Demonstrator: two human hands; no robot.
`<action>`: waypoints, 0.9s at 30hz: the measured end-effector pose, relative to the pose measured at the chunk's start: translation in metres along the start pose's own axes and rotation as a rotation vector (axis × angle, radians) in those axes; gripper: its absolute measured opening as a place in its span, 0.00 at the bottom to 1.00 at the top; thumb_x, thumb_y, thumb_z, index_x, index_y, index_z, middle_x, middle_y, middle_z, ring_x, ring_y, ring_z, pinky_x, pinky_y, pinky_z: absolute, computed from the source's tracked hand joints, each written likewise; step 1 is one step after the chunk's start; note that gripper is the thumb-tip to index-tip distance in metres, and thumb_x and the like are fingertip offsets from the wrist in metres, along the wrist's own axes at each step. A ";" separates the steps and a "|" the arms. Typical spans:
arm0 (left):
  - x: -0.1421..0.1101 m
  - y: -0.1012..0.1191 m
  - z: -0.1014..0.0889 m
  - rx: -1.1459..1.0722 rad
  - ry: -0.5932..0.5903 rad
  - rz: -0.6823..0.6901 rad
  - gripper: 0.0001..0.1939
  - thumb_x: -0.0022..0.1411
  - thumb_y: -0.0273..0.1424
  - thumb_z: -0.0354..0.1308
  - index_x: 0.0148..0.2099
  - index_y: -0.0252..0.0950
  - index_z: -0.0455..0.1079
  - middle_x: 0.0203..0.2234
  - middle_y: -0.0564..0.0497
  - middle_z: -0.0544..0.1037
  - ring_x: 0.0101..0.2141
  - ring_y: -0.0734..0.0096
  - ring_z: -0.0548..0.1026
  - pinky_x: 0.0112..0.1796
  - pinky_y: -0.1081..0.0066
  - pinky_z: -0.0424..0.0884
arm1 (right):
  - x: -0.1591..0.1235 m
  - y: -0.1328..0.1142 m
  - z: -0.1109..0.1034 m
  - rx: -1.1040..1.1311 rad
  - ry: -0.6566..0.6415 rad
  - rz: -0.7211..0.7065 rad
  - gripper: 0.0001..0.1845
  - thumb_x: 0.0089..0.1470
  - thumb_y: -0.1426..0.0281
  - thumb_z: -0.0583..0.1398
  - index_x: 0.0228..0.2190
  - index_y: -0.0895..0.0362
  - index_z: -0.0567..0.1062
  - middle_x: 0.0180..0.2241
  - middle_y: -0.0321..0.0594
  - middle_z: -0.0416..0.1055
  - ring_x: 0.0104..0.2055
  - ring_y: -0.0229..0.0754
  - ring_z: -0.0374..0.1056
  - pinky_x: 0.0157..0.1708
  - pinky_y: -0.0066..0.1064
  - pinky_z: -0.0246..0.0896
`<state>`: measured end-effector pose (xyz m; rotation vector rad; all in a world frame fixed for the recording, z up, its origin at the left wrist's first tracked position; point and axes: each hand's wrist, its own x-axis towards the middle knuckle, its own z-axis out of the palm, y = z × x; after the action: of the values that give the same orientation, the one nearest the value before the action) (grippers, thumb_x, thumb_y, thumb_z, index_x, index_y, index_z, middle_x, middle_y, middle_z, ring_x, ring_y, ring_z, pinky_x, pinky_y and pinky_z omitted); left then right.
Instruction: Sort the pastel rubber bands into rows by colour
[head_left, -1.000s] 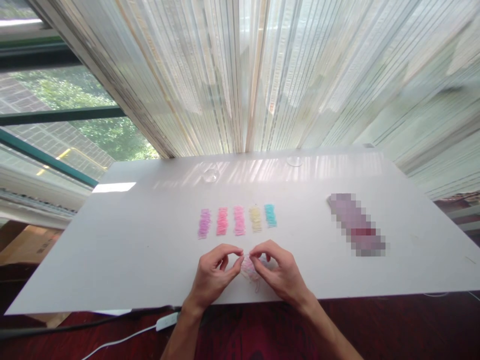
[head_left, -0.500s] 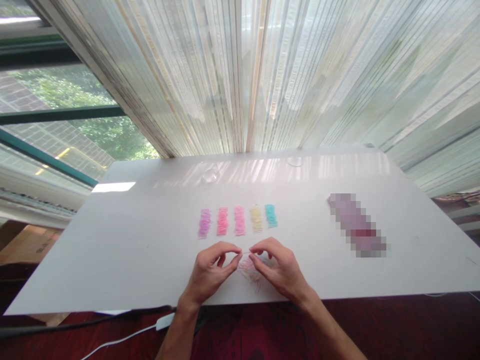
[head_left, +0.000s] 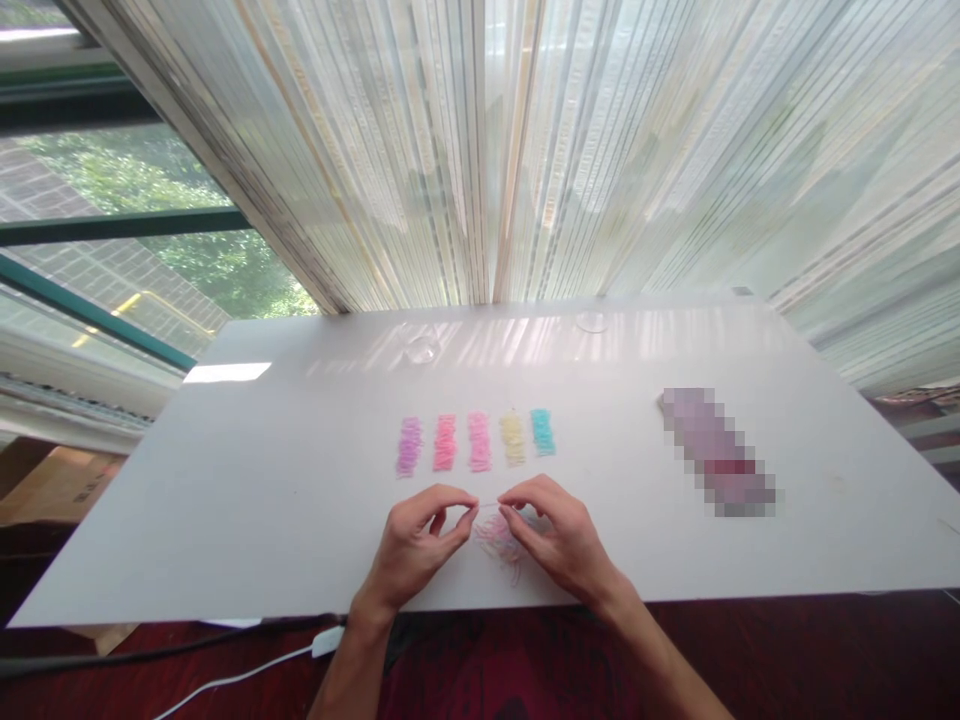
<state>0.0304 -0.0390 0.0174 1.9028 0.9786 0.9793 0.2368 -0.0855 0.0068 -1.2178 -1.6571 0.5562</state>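
A thin, pale strand [head_left: 488, 503] stretches between my two hands, its ends pinched at the fingertips. My left hand [head_left: 417, 540] grips one end between thumb and forefinger. The other end sits in the same kind of pinch of my right hand [head_left: 561, 533]. Just under the fingers lies a loose, tangled pile of thin pastel strands [head_left: 501, 542], partly covered by my right hand. Beyond the hands, short strands lie in separate colour groups: purple [head_left: 409, 447], coral [head_left: 445, 443], pink [head_left: 479, 442], yellow [head_left: 512, 438] and turquoise [head_left: 542, 432].
On the white table [head_left: 247, 500], a pixelated purplish oblong thing [head_left: 716, 452] lies at the right. Two clear round dishes [head_left: 421, 349] [head_left: 592, 322] are near the back edge. A striped curtain [head_left: 480, 150] hangs behind; a white cable [head_left: 247, 678] runs below the front edge.
My left hand has shifted slightly left, widening the gap between my fingertips, and more of the strand shows. My right hand has hardly moved.
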 end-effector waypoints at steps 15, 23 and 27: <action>-0.003 -0.046 -0.074 0.442 0.273 -0.234 0.15 0.61 0.42 0.64 0.42 0.36 0.81 0.17 0.61 0.64 0.18 0.79 0.59 0.24 0.78 0.62 | -0.008 0.012 -0.011 -0.059 0.030 0.097 0.04 0.64 0.72 0.60 0.37 0.54 0.77 0.32 0.38 0.77 0.34 0.41 0.72 0.35 0.31 0.69; -0.003 -0.043 -0.072 0.475 0.293 -0.232 0.16 0.63 0.42 0.61 0.44 0.37 0.80 0.17 0.61 0.65 0.19 0.77 0.61 0.27 0.77 0.66 | -0.008 0.012 -0.011 -0.068 0.045 0.111 0.05 0.64 0.71 0.60 0.36 0.54 0.77 0.32 0.39 0.77 0.33 0.40 0.72 0.32 0.30 0.68; -0.007 -0.032 -0.067 0.468 0.288 -0.147 0.12 0.64 0.39 0.62 0.44 0.37 0.79 0.24 0.56 0.75 0.20 0.78 0.64 0.27 0.77 0.69 | -0.009 0.010 -0.013 -0.075 0.048 0.104 0.05 0.64 0.71 0.60 0.37 0.54 0.77 0.32 0.39 0.76 0.33 0.41 0.72 0.33 0.31 0.68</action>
<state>-0.0396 -0.0127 0.0148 2.0541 1.6088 1.0183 0.2531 -0.0917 0.0004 -1.3683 -1.5929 0.5285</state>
